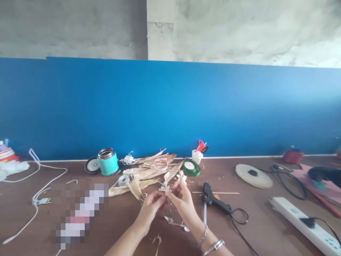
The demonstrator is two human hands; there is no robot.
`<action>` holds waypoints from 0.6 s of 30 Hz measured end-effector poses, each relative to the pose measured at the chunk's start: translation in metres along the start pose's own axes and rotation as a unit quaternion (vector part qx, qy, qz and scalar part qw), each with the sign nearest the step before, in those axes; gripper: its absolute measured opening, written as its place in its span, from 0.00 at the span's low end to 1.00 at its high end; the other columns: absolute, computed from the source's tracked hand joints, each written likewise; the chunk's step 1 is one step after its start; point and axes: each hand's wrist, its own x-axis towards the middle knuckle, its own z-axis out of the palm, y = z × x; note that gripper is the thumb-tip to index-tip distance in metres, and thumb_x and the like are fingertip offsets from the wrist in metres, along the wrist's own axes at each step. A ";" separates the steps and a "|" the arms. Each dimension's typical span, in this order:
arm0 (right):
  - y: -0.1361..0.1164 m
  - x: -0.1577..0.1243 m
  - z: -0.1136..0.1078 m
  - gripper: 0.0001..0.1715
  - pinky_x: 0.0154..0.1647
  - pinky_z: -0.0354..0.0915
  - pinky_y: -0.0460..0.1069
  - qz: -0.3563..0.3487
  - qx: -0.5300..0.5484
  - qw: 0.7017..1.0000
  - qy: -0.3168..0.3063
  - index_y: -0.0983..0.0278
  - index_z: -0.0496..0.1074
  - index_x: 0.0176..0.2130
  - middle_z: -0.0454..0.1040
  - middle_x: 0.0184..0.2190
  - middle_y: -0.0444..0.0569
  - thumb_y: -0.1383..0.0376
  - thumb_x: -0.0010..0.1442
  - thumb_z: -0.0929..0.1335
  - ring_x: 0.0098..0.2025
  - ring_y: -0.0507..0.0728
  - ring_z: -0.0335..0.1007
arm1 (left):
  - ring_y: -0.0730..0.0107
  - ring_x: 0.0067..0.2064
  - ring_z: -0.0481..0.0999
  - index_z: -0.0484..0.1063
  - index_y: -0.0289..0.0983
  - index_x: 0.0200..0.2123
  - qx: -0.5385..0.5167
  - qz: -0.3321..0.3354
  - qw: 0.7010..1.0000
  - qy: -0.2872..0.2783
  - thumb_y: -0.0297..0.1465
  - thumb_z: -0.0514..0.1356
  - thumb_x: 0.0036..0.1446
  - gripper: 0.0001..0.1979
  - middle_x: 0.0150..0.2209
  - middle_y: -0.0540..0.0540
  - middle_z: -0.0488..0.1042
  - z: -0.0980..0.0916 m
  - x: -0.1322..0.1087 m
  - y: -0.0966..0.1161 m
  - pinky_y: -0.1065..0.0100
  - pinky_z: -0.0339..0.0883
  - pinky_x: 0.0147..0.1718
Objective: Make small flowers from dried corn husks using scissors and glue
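My left hand (150, 207) and my right hand (182, 200) meet above the brown table (266, 227), fingers pinched together on a small piece of dried corn husk (167, 188). My right hand also touches a pale husk flower (182, 176) at its fingertips. A pile of dried husk strips (149, 170) lies just beyond both hands. A pair of scissors (176, 223) rests on the table under my wrists.
A black glue gun (214, 200) with cord lies right of my hands, beside a wooden stick (215, 193). A teal jar (107, 161), tape rolls, green ribbon spool (191, 167), white round disc (253, 175), power strip (306, 224) and white cable (39, 192) surround them. A blue wall backs the table.
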 end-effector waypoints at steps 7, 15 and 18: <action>-0.001 0.000 0.000 0.15 0.27 0.60 0.45 -0.029 -0.045 0.999 -0.005 0.62 0.60 0.30 0.65 0.24 0.40 0.63 0.49 0.71 0.26 0.50 0.61 | 0.74 0.28 0.63 0.71 0.36 0.25 -0.004 0.039 0.999 0.033 0.38 0.65 0.48 0.11 0.23 0.53 0.67 -0.003 0.002 -0.002 0.73 0.56 0.30; -0.006 -0.002 -0.001 0.11 0.29 0.60 0.46 -0.059 -0.065 0.996 -0.029 0.62 0.61 0.30 0.65 0.25 0.41 0.66 0.49 0.69 0.28 0.51 0.62 | 0.76 0.27 0.61 0.70 0.35 0.23 -0.079 0.009 0.997 -0.022 0.35 0.66 0.47 0.11 0.22 0.53 0.65 -0.005 0.003 -0.003 0.74 0.55 0.29; -0.004 -0.002 -0.001 0.09 0.31 0.61 0.46 -0.073 -0.070 0.994 -0.031 0.62 0.62 0.30 0.66 0.26 0.42 0.67 0.49 0.69 0.29 0.52 0.63 | 0.76 0.27 0.63 0.70 0.35 0.24 -0.117 -0.013 0.992 -0.040 0.34 0.66 0.47 0.10 0.24 0.52 0.66 -0.006 0.003 -0.003 0.74 0.56 0.30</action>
